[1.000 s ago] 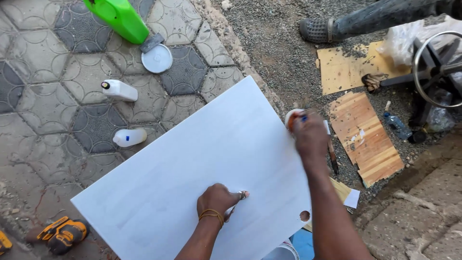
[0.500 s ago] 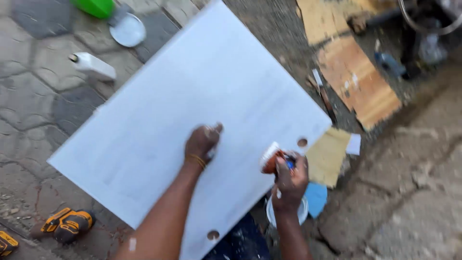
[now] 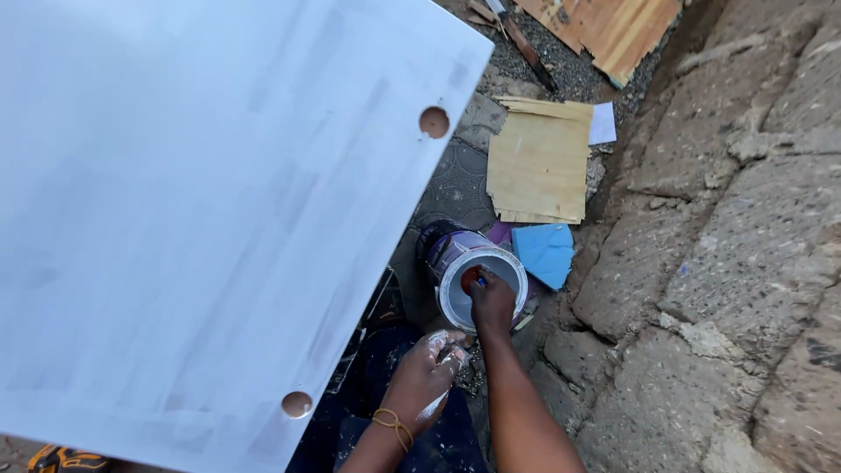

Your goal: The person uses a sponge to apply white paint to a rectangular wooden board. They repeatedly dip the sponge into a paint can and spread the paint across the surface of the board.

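Half a second ago your right hand [image 3: 492,302] held the small orange-tipped applicator [image 3: 470,278] above the near edge of the large white-painted flat board [image 3: 219,201]; now it has dropped off the board and reaches into the open round paint tin with white paint inside [image 3: 455,302], which stands on the ground just beside the board's lower right edge. Your fingers are curled tight around the applicator's handle, pinching it, and its orange end points up and to the left, into the tin's mouth; how far it dips in is hidden by your knuckles. Your left hand [image 3: 427,372], earlier flat on the board's middle, has come off it too and sits low near your lap, paint-smeared, fingers bunched together around something small I cannot make out. The board's long axis runs from lower left to upper right, two round holes along its right edge. A light plywood scrap [image 3: 539,162] and a blue folded cloth [image 3: 545,252] lie beyond the tin.
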